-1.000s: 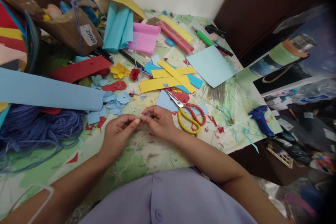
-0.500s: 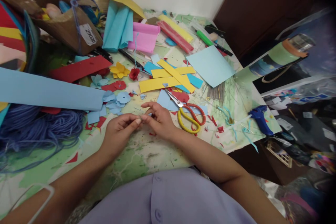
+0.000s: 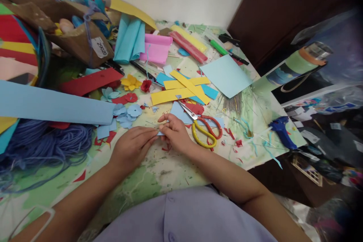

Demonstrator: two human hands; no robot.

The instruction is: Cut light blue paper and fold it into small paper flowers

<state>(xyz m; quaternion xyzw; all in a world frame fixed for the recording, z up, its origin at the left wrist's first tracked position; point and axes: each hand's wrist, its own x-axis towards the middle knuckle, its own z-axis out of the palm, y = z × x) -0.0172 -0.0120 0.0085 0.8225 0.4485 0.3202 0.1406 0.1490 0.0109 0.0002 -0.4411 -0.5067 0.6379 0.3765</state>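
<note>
Between my fingertips is a small piece of light blue paper (image 3: 160, 133), mostly hidden by them. My left hand (image 3: 133, 146) pinches its left end, and my right hand (image 3: 175, 133) grips the other side with thumb and forefinger. Just right of my right hand lie scissors (image 3: 204, 131) with one yellow and one red handle, blades partly over red and light blue paper. Beyond my left hand sit light blue paper flowers (image 3: 128, 113) and small light blue paper squares (image 3: 106, 130).
Yellow paper strips (image 3: 181, 90) cross blue ones ahead. A blue glue gun (image 3: 283, 131) lies at the right table edge, near thin wires (image 3: 232, 106). At left are a long light blue strip (image 3: 56, 102), blue yarn (image 3: 56, 147) and a paper bag (image 3: 76, 38).
The light blue paper now shows more between my fingertips. My left fingers have straightened and lie closer together; my right hand has shifted slightly. The camera view has tilted a little.
</note>
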